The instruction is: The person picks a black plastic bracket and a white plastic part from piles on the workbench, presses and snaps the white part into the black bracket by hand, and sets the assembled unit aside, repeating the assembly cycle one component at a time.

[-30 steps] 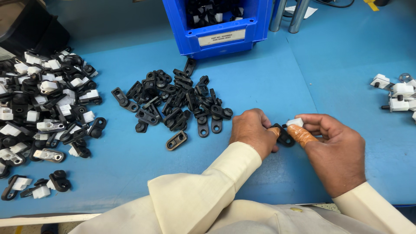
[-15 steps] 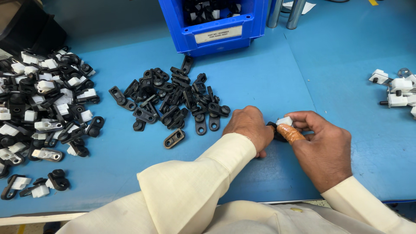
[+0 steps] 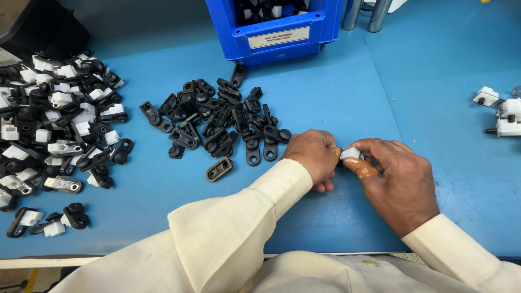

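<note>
hands barely shifted since earlier frame. left hand [image 3: 312, 154] clenched on black clip, right hand [image 3: 399, 182] pinching white insert [image 3: 350, 153], right of black pile [image 3: 217, 122]. press square, steady.

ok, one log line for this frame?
left hand: holds black part | right hand: pinches white clip | black parts pile beside

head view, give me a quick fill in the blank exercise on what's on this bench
1. Both hands, left hand and right hand, pinch a small ____ clip piece between them.
2. The bin at the back of the table is ____.
3. The heap of all-black plastic clips lies to the ____ of the hands.
4. The table surface is ____.

Missing words: white; blue; left; blue
</note>
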